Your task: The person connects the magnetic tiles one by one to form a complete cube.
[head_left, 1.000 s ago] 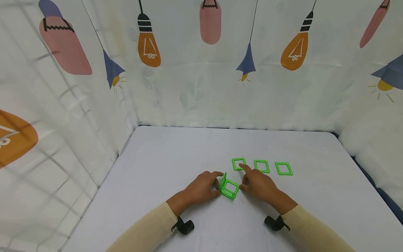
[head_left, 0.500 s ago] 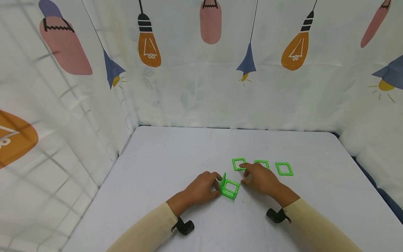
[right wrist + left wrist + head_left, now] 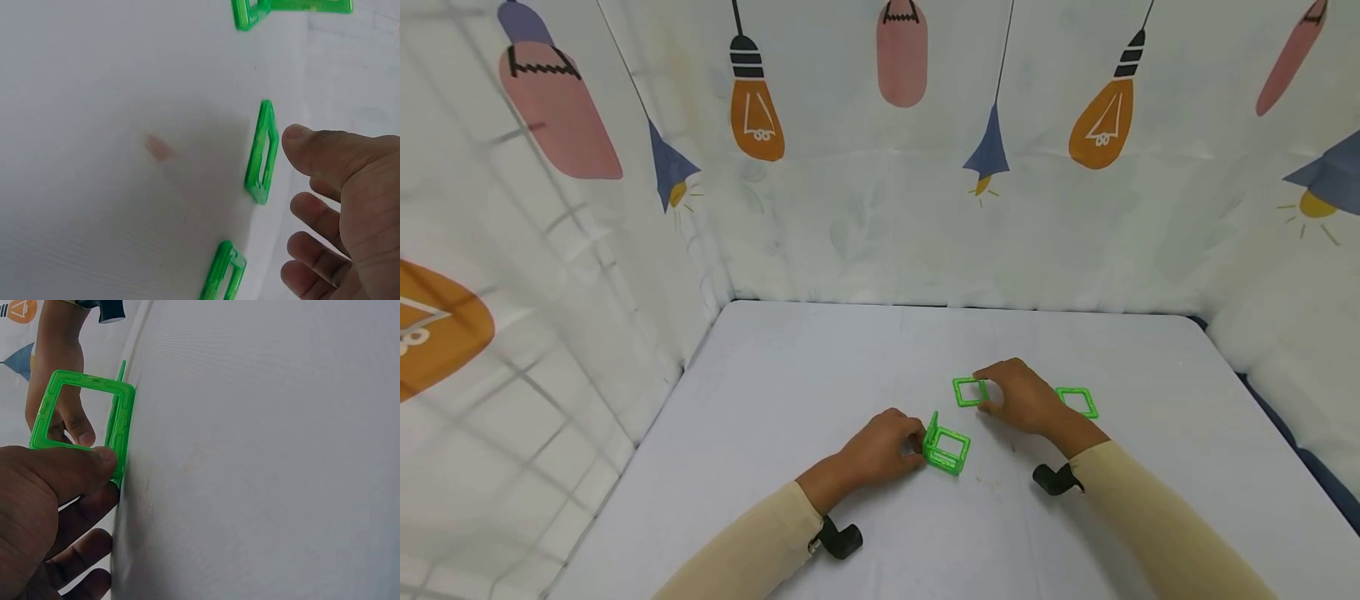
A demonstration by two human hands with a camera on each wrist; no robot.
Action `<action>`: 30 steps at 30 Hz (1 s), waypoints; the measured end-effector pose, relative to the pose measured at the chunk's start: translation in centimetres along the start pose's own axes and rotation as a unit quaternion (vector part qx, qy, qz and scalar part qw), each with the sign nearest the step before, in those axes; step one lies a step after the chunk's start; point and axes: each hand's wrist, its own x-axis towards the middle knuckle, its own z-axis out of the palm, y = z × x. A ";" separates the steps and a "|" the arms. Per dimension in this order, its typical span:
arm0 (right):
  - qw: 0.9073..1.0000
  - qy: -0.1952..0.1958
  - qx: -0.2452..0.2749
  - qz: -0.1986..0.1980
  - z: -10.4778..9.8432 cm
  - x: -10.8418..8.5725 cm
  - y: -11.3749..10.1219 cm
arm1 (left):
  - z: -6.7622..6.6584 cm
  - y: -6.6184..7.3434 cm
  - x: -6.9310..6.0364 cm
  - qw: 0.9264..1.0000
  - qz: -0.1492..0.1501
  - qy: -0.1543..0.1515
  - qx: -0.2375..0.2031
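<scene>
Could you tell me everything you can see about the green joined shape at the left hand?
The green shape has open square frames meeting at an angle: a flat frame lies on the white table, and an upright frame rises along its left side. It looks like glossy, slightly translucent plastic with rounded corners; what joins the frames is unclear. It sits just right of the left hand, which grips it, thumb over one edge of the upright frame.

Left hand [image 3: 34, 506] pinches the near edge of a green square frame [image 3: 90, 380]; a second green frame [image 3: 113, 419], edge-on, adjoins it; right hand [image 3: 72, 412] shows behind, partly through the opening; white tabletop [image 3: 262, 456] alongside.
</scene>
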 end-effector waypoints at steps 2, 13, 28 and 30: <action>1.000 -0.007 0.002 0.006 0.0 0.3 0.2 | 0.0 0.0 0.0 1.000 -0.002 -0.001 -0.001; 0.998 -0.048 0.020 0.028 0.4 1.5 1.3 | -0.1 0.0 0.0 1.000 0.007 0.005 0.001; 0.998 -0.060 0.019 0.017 0.6 1.9 1.7 | -0.1 0.0 -0.1 1.000 0.009 0.005 -0.004; 0.998 -0.060 0.019 0.016 0.6 1.9 1.7 | -0.1 -0.1 -0.1 1.000 0.010 0.006 -0.003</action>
